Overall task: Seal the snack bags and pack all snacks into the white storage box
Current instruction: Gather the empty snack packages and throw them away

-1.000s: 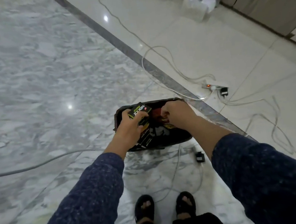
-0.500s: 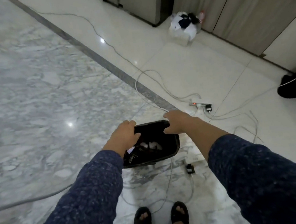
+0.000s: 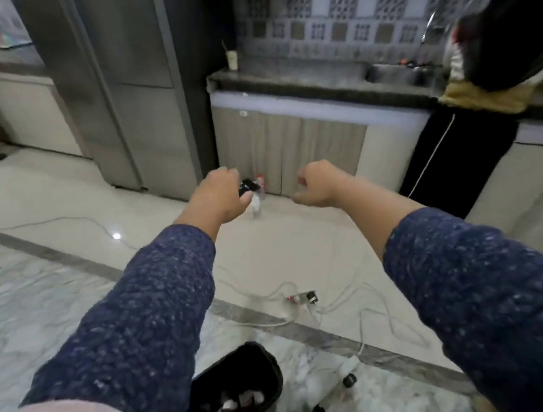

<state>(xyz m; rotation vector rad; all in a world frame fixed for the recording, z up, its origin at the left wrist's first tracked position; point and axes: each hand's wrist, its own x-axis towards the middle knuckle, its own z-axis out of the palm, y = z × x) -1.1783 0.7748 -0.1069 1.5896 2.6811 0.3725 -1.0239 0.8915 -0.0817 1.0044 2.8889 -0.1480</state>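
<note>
Here, both arms in speckled navy sleeves (image 3: 132, 314) reach forward above a dark container (image 3: 251, 381) on the marble floor (image 3: 17, 308); the left hand (image 3: 219, 199) and right hand (image 3: 321, 187) hang in the air well above and beyond the container, touching nothing; the fingers of each hand are loosely curled and hold nothing. The container, dark rather than white in this light, sits low in the view between the two forearms; packets of snacks (image 3: 234, 404) lie inside it, white and red patches showing, though blur hides their labels and whether any bag is sealed. Just right of the container, pale cables (image 3: 345, 306) trail across the floor to a power strip (image 3: 301, 298) with a red light; two small black plugs lie on the marble near the container's right side. Far beyond the container, a small heap of white and black items (image 3: 253, 194) rests against the base of a kitchen cabinet (image 3: 289, 141); a tall steel refrigerator (image 3: 130, 86) stands to the left of that cabinet; a second person (image 3: 477, 102) in dark trousers stands at the sink on the bench (image 3: 298, 79), far right of the container.
</note>
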